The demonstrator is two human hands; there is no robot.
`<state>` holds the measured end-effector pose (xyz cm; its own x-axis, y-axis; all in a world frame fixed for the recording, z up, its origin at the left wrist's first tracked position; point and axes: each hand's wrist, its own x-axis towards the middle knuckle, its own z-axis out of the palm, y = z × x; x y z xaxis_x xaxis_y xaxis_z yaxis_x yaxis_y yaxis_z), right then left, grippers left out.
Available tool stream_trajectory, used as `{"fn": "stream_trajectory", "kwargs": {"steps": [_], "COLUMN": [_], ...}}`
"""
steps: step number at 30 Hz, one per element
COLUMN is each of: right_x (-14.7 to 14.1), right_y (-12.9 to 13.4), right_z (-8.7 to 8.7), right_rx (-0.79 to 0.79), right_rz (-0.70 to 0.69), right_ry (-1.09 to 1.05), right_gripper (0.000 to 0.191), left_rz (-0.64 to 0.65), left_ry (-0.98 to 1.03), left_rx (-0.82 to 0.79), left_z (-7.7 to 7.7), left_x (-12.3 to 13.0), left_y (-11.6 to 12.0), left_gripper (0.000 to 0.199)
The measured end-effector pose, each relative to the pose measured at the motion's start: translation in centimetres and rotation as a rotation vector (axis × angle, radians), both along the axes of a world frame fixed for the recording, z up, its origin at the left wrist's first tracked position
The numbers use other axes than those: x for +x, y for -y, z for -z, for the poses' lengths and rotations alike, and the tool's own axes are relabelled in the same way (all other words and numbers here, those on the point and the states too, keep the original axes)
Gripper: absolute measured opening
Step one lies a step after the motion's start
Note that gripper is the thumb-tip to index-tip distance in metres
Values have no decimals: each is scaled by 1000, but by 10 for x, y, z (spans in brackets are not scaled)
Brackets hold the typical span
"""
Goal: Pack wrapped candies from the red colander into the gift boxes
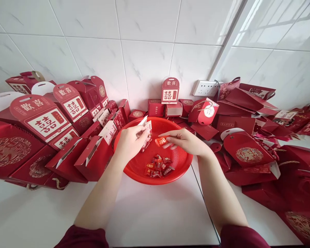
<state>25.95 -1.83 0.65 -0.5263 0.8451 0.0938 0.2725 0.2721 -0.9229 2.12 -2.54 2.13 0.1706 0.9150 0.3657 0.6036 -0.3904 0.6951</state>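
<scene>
My left hand (133,142) is closed on a small red and white box (147,132), its pale flap standing up at the top, over the left side of a red plastic basket (179,177). Between the thumb and fingers of my right hand (182,140) is an orange-red wrapped candy (161,141), a little to the right of the box and apart from it. Several wrapped candies (158,166) lie in a loose pile at the basket's bottom, below both hands.
Red gift boxes (48,121) crowd the left side. More boxes and bags (244,151) are heaped on the right. Small boxes (155,107) stand behind the basket, against the tiled wall. A white power strip (205,88) is at the wall. The white table (157,213) has a seam.
</scene>
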Motion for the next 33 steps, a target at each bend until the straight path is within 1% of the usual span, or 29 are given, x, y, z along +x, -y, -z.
{"fn": "stream_trajectory", "kwargs": {"steps": [3, 4, 7, 9, 11, 14, 17, 19, 22, 24, 29, 33], "right_x": [-3, -5, -13, -20, -26, -31, -30, -28, -26, -25, -21, -21], "right_y": [7, 8, 9, 11, 14, 18, 18, 17, 15, 14, 16, 16], "right_z": [6, 9, 19, 24, 27, 26, 25, 24, 24, 24, 20, 19], "right_rx": [-46, -46, -33, -9, -5, -70, -120, -124, -122, -100, 14, 41], "right_rz": [66, 100, 206, 254, 276, 274, 268, 249, 196, 181, 214, 225], "right_ry": [-189, -232, -365, -456, -531, -599, -625, -616, -587, -588, -570, -542], "right_gripper": [31, 31, 29, 28, 28, 28, 30, 33, 34, 33, 33, 34], "left_rz": [8, 34, 169, 227, 254, 339, 420, 412, 365, 353, 371, 402], "left_ry": [65, 81, 119, 116, 102, 146, 222, 261, 322, 346, 335, 346], "left_rx": [-68, -98, -194, -208, -192, -218, -267, -266, -241, -222, -129, -85], "left_z": [-1, -2, -1, 1, 2, 2, 1, 2, 3, 4, 1, -1], "left_x": [1, 1, 5, 9, 12, 14, 14, 15, 19, 22, 24, 22], "left_y": [-2, -3, -1, 0, 2, 0, -5, -8, -8, -6, 2, 6], "left_gripper": [38, 38, 35, 33, 30, 28, 31, 34, 33, 32, 32, 35]}}
